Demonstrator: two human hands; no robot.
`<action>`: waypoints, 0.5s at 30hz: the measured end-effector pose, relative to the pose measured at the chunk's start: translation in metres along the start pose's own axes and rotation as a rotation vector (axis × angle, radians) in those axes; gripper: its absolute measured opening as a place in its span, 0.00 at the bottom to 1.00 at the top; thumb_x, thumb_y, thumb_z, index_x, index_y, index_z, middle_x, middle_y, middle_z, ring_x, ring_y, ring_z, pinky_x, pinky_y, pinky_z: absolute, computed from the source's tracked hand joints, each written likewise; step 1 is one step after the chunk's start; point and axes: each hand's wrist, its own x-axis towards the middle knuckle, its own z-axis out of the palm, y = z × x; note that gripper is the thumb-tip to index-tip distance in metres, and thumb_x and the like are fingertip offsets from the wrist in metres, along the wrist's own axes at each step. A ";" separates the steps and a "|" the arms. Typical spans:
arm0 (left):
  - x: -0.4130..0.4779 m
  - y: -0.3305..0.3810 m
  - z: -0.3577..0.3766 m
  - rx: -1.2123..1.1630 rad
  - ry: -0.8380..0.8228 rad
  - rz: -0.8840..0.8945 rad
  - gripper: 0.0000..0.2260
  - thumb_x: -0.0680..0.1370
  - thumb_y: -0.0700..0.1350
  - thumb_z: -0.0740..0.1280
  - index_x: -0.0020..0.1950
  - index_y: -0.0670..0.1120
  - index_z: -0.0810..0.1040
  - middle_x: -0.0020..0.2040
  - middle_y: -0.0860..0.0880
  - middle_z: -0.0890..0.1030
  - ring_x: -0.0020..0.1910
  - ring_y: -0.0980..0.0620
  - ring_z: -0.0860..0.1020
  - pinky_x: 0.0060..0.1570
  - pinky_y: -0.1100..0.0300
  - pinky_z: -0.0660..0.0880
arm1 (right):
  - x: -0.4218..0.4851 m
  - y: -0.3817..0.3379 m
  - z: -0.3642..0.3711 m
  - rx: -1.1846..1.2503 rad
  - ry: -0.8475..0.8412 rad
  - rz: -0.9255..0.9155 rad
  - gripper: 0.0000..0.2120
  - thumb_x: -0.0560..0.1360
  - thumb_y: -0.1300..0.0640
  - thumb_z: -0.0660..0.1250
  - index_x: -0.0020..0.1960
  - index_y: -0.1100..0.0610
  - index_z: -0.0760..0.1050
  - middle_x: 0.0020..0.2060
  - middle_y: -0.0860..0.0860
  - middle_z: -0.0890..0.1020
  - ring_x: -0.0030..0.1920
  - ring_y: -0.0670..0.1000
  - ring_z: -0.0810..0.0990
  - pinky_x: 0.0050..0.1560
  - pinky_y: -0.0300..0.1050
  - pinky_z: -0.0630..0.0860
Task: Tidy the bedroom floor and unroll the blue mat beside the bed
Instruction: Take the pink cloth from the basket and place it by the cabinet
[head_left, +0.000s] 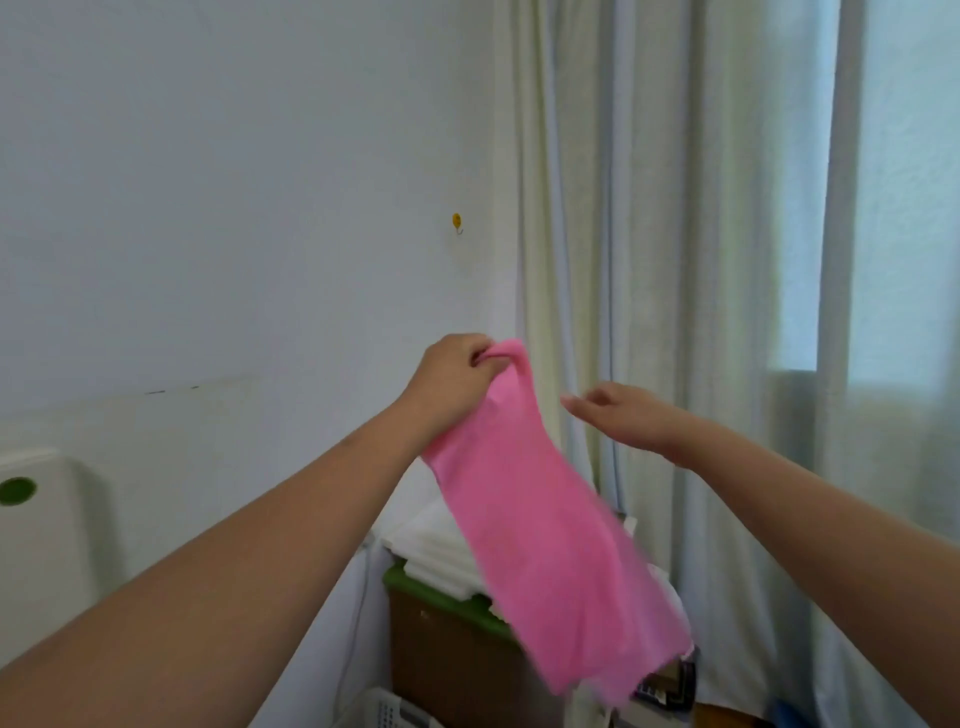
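Observation:
A pink cloth (550, 545) hangs in the air in front of the wall, blurred at its lower end. My left hand (454, 382) is shut on its top corner, fist closed around a bunched loop of fabric. My right hand (621, 415) is just right of the cloth's top edge, fingers apart and holding nothing, a small gap from the fabric. A sliver of something blue (789, 714) shows at the bottom right edge; I cannot tell whether it is the mat. The floor and the bed are out of view.
A small yellow wall hook (456, 222) sits above my left hand. Pale curtains (649, 234) cover the window at right. Below stand a brown box with a green rim (441, 618) topped by white foam sheets (441, 551), and a white basket (387, 712).

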 end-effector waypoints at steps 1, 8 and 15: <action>0.007 0.010 0.004 0.064 -0.061 0.089 0.11 0.79 0.46 0.63 0.38 0.44 0.75 0.35 0.50 0.77 0.36 0.52 0.74 0.39 0.55 0.68 | -0.004 -0.009 -0.003 0.103 -0.025 -0.140 0.29 0.72 0.30 0.61 0.61 0.51 0.75 0.57 0.43 0.78 0.58 0.44 0.77 0.58 0.43 0.70; 0.027 0.043 -0.005 0.106 -0.279 0.319 0.08 0.78 0.48 0.64 0.49 0.57 0.83 0.43 0.59 0.82 0.45 0.62 0.78 0.44 0.66 0.73 | -0.002 -0.035 -0.016 0.400 -0.096 -0.414 0.20 0.66 0.42 0.76 0.56 0.47 0.81 0.52 0.46 0.85 0.55 0.46 0.83 0.59 0.47 0.78; 0.011 0.027 -0.004 0.190 -0.197 0.306 0.09 0.75 0.52 0.69 0.49 0.50 0.73 0.39 0.55 0.78 0.40 0.53 0.77 0.38 0.58 0.71 | -0.009 -0.039 -0.001 0.130 -0.005 -0.381 0.07 0.70 0.51 0.74 0.47 0.52 0.82 0.43 0.55 0.84 0.48 0.55 0.82 0.53 0.50 0.78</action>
